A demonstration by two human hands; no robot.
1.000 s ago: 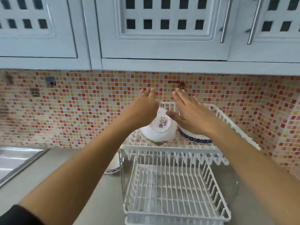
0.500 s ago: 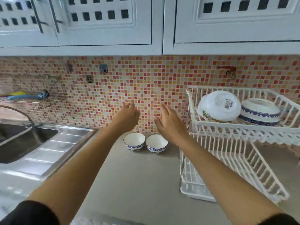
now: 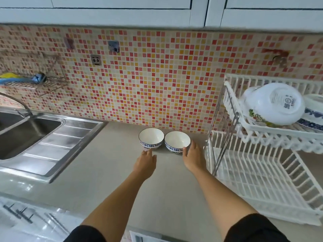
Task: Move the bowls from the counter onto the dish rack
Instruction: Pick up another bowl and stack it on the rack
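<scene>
Grey matte counter runs w/ its back edge under a mosaic backsplash of small square tiles in red, orange, pink & cream, glossy, w/ white cabinet fronts above. Stainless steel sink w/ ribbed drainboard is sunk into the counter's left end; a thin wire shelf hangs on the tiles above it, holding sth blue & yellow, too blurred to tell what. At the counter's right end stands the dish rack, white coated wire in two tiers on chrome posts; lower tier slopes toward the front edge. Upper tier holds a large white bowl, smooth, round, tipped on its side w/ the base & a printed label facing out, floral print at its rim; just behind/right of it a blue-patterned bowl, cut by the frame edge. Two small bowls sit upright side by side near the counter's back edge, close to the tiles & just left of the rack: left small bowl & right small bowl, both round, glazed white inside, blue-&-white pattern band outside, rims almost touching. Both forearms reach fwd, black sleeves at the bottom. Left hand is palm down, digits loosely together, tips at the near base of the left small bowl, not wrapped round it. Right hand is spread a bit, thumb on the near wall of the right small bowl, other digits along its right side, touching it; no closed grip visible.
</scene>
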